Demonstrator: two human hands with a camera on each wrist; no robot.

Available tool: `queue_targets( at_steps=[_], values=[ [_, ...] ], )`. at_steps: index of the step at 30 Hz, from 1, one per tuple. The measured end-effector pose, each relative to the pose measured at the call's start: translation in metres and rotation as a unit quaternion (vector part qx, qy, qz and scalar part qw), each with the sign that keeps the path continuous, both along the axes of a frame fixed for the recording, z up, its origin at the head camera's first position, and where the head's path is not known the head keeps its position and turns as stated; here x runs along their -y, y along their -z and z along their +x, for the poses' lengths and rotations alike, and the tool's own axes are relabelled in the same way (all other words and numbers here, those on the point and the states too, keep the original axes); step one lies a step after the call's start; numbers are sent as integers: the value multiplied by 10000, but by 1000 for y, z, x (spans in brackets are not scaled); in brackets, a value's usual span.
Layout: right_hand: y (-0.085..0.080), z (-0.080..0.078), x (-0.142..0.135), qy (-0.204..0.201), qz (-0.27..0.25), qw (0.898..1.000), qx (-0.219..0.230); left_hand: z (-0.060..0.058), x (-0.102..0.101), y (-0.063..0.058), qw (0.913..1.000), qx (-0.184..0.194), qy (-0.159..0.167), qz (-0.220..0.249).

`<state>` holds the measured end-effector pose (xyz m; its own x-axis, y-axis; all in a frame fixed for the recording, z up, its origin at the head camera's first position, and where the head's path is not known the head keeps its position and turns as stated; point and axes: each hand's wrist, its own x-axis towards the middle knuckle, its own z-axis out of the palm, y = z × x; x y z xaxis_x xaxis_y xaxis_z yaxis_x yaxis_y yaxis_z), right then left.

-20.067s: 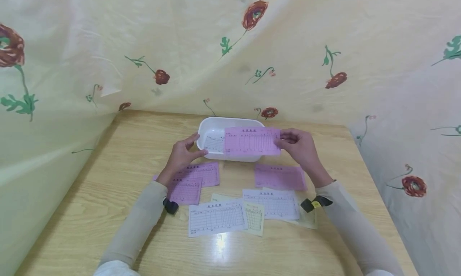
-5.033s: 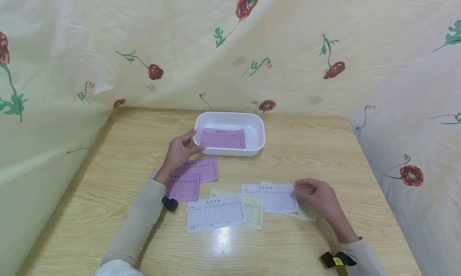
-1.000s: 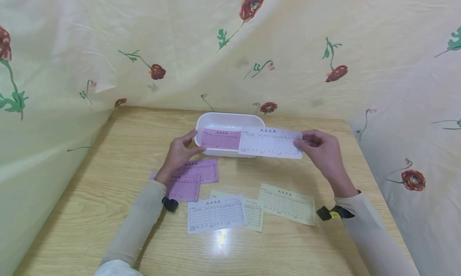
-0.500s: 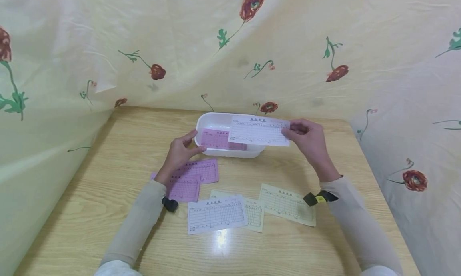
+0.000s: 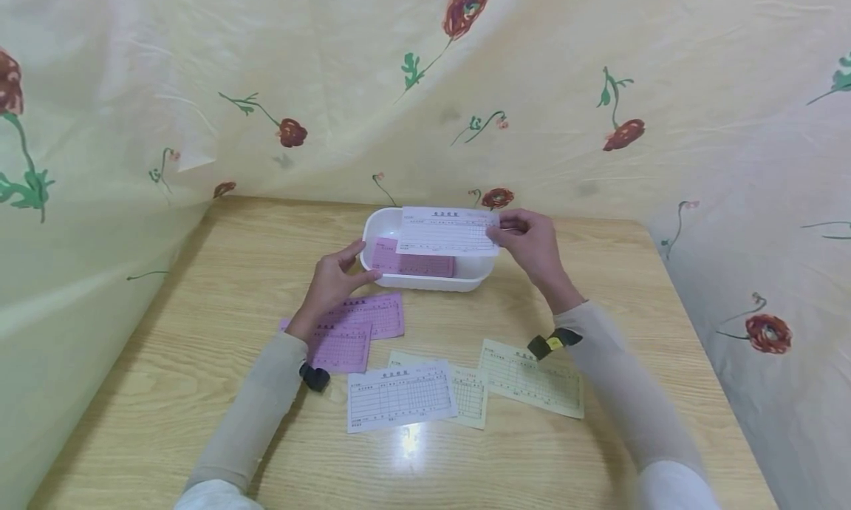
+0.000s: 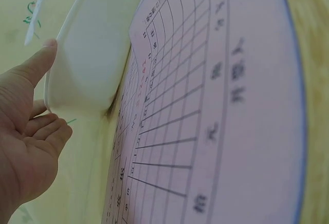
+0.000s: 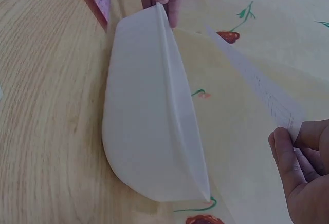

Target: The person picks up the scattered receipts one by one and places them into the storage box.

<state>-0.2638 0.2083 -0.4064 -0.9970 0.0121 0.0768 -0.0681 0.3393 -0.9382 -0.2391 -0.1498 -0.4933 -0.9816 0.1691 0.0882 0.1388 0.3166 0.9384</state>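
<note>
In the head view my right hand (image 5: 533, 245) pinches a white receipt slip (image 5: 447, 233) by its right end, above a white plastic basin (image 5: 432, 281). The right wrist view has the same slip (image 7: 259, 88) slanting between thumb and fingers, apart from the basin's rim. A pink receipt slip (image 5: 425, 267) lies inside the basin, partly covered by the white one. My left hand (image 5: 332, 282) grips the basin's left end, thumb at the front corner and fingers on the left rim. The left wrist view shows this hand (image 6: 25, 131) beside the basin wall (image 6: 95, 49).
Below my left hand, pink slips (image 5: 342, 349) overlap on the wooden table (image 5: 199, 325). Nearer the front, another white slip (image 5: 401, 398) partly covers a pale yellow slip (image 5: 470, 400). A second yellow slip (image 5: 530, 381) lies to the right. Flowered cloth (image 5: 372, 111) hangs behind the table.
The white slip was lifted off the yellow one and carried left over the basin by my right hand. Earlier, a pink slip went into the basin. My left hand stays at the basin's end.
</note>
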Motion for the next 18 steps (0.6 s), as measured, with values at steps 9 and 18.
queue_targets(
  at_steps=[9,18],
  values=[
    [21,-22,20,-61,99,9998,138,0,1,-1,10000,-43,-14,-51],
    [29,-34,38,-202,582,9979,220,0,0,-1,10000,57,-34,-22]
  ],
)
